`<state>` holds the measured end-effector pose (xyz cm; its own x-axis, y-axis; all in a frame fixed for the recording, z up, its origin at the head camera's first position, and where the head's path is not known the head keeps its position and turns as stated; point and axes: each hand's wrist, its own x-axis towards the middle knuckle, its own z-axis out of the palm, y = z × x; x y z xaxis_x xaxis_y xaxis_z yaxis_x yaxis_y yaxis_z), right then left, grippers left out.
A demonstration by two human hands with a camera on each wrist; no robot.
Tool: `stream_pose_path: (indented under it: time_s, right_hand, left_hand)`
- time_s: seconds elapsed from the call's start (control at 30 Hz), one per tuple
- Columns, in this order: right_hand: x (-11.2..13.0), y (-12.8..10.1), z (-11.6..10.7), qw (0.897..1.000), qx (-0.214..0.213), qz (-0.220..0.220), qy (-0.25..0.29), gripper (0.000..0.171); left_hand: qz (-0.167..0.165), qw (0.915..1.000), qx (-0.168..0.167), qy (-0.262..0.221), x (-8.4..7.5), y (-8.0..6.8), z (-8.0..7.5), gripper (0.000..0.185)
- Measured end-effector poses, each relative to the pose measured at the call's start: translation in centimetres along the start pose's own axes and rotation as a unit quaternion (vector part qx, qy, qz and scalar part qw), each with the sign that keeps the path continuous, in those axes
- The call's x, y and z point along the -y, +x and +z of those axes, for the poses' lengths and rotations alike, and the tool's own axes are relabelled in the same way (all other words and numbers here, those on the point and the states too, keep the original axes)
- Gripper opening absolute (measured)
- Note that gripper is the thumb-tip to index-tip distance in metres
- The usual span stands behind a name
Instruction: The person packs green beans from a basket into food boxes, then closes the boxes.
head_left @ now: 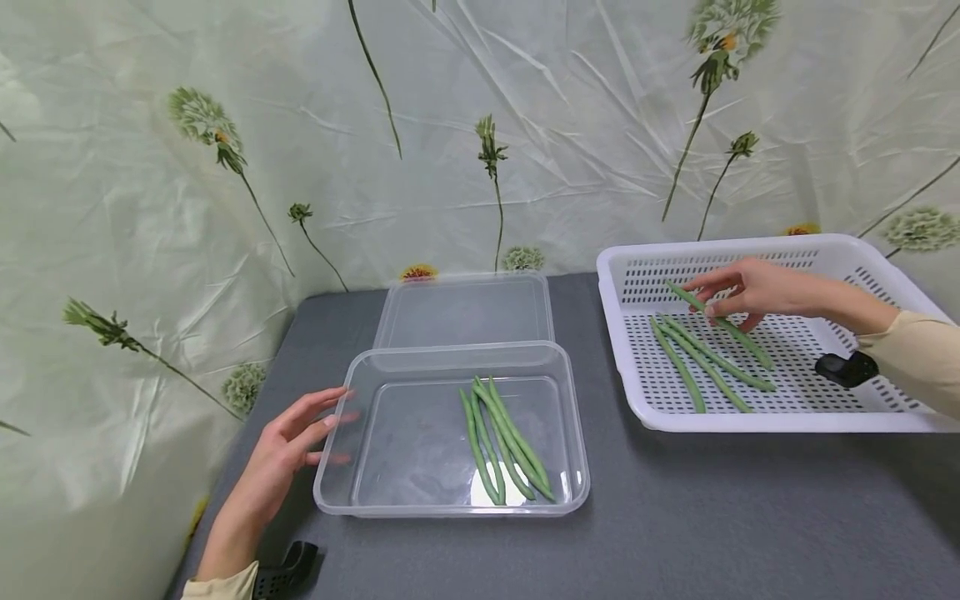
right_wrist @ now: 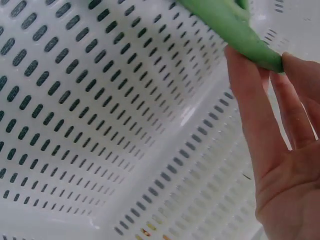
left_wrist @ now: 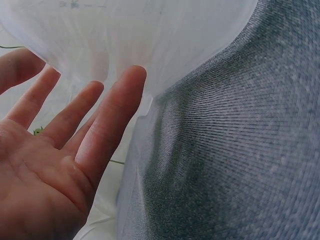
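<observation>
My right hand [head_left: 738, 287] is inside the white perforated basket [head_left: 757, 421] at the right and pinches a green bean [head_left: 731, 329] near one end; the right wrist view shows that bean [right_wrist: 232, 27] between my fingertips [right_wrist: 250, 95]. Two more beans [head_left: 701, 362] lie on the basket floor. A clear plastic container [head_left: 450, 500] at the centre holds several beans [head_left: 506, 442]. Beside the container's left wall is my left hand [head_left: 300, 437], fingers straight, holding nothing; its palm [left_wrist: 45, 165] fills the left wrist view.
A clear lid [head_left: 465, 310] lies flat behind the container. The table is covered in grey cloth [head_left: 750, 517]. A floral sheet [head_left: 150, 208] hangs close on the left and at the back.
</observation>
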<state>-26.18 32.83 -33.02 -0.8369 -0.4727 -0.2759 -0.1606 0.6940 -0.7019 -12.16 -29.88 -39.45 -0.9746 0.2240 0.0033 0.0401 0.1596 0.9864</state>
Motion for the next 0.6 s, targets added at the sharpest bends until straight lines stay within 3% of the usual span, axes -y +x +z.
stream_pose_path:
  time_s: [0.27, 0.6]
  right_hand:
    - [0.8, -1.1, -0.9, 1.0, -0.003, -0.026, 0.008, 0.055]
    - [4.7, -3.7, -1.5, 0.998, -0.042, -0.047, -0.008, 0.057]
  left_hand:
    - [-0.002, 1.0, 0.002, 0.0, -0.1, -0.1, 0.1, 0.041]
    - [-0.003, 1.0, 0.003, 0.001, -0.1, -0.1, 0.0, 0.041]
